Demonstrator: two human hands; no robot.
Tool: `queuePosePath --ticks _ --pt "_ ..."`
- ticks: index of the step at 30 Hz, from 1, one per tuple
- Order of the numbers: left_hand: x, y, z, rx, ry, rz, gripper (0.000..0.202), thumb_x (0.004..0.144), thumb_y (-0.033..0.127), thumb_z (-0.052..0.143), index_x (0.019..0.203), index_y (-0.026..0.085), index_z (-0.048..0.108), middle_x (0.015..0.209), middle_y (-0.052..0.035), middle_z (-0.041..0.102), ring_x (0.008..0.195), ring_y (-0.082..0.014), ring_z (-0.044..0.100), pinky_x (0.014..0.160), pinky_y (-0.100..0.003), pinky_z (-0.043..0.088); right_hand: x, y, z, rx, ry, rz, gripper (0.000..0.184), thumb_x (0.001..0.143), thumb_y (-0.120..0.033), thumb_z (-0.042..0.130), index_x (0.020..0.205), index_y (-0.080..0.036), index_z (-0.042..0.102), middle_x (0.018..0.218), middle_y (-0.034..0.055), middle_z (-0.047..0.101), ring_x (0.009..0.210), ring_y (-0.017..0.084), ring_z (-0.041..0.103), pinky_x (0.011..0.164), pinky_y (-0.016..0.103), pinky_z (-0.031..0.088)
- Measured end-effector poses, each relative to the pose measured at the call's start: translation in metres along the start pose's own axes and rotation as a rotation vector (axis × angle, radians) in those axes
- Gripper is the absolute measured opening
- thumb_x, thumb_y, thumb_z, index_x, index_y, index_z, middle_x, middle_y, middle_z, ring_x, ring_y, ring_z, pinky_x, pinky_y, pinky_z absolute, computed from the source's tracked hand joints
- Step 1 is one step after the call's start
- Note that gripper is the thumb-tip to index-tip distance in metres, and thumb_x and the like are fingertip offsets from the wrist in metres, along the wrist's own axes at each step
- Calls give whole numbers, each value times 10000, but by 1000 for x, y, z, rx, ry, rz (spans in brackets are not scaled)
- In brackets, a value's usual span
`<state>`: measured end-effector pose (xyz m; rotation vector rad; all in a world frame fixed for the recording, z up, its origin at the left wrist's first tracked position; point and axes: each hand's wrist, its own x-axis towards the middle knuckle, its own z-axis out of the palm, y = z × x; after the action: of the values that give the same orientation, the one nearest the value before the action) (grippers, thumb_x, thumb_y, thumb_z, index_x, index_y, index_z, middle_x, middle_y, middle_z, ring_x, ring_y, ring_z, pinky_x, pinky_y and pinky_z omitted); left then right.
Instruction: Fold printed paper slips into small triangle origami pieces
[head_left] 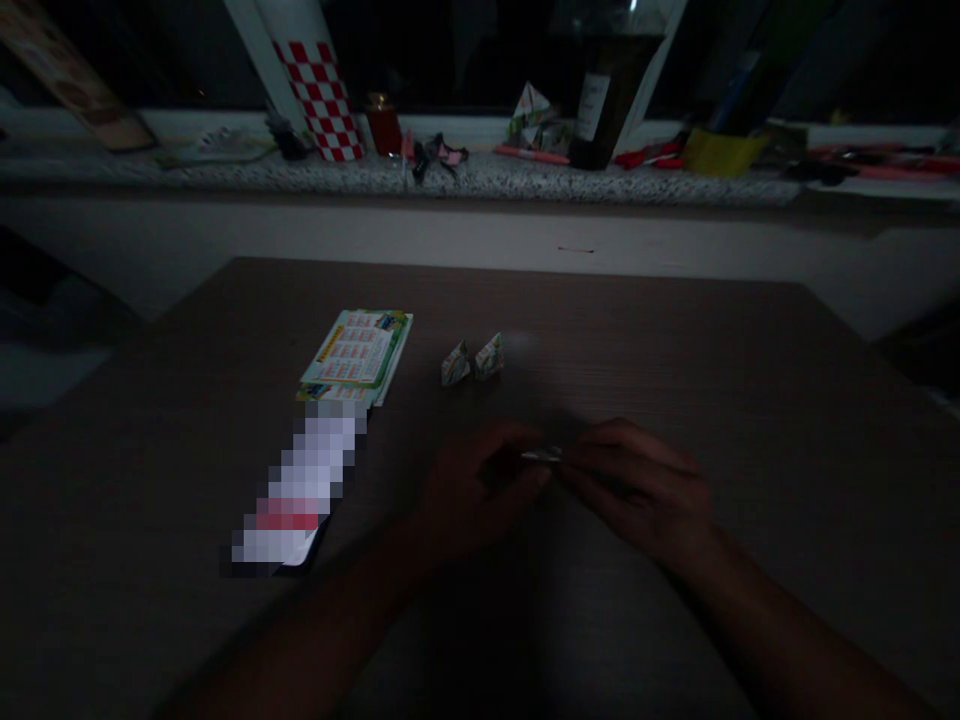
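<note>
The left hand (480,490) and the right hand (637,490) meet near the middle of the dark wooden table (750,400), fingertips drawn together on a small paper piece (541,455). Each hand pinches one end of it. The piece shows only as a thin pale sliver between the fingers, flat and narrow with a light edge catching what little light there is; its print and folds are too dim to make out. It sits low over the tabletop, though whether it touches the wood I cannot tell.

Just beyond the hands, a little to the left, stand two folded paper shapes (472,360) side by side and almost touching, small, peaked and printed in pale colours. Further left lies a stack of printed cards (360,348) with green borders, and nearer than that a flat item whose face is blurred out (300,490).

At the far side runs a speckled sill (225,175) crowded with things, among them a dark bottle (604,110), a red-and-white checked column (322,95) and a small red jar (383,125).
</note>
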<state>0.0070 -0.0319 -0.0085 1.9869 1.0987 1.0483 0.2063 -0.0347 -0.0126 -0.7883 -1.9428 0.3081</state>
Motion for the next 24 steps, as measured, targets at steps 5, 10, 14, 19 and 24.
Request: queuePosePath --ticks 5,10,14,19,24 --pt "1 -2 4 -34 23 -7 178 840 202 610 1014 195 647 926 -20 710 813 -133 659 717 -258 530 -1 -1 3 10 -35 42 207 791 -107 678 980 -191 689 928 91 689 805 177 681 660 279 580" --pt "2 -4 3 -5 41 90 194 851 199 593 1042 190 628 962 -42 690 876 -155 646 746 -283 530 -2 1 5 40 -38 116 186 804 -148 666 981 -203 675 991 92 707 868 194 691 741 319 588" --pt "3 -2 4 36 39 156 201 856 182 572 1050 179 624 955 -52 678 866 -155 638 751 -284 525 -1 1 6 65 -34 145 200 801 -158 668 995 -205 671 986 91 717 895 206 690 771 334 581" --pt "3 -2 4 73 13 218 294 866 136 537 1150 188 593 1011 -59 658 901 -145 630 778 -273 528 -1 0 7 83 -25 230 218 805 -135 645 1013 -198 654 917 74 720 777 173 694 684 284 577" --pt "0 -4 8 134 9 253 298 872 142 519 1161 170 585 1018 -74 643 904 -148 623 780 -275 533 -6 1 8 -19 -22 253 299 775 -108 643 1059 -200 624 850 41 711 716 151 678 660 260 558"
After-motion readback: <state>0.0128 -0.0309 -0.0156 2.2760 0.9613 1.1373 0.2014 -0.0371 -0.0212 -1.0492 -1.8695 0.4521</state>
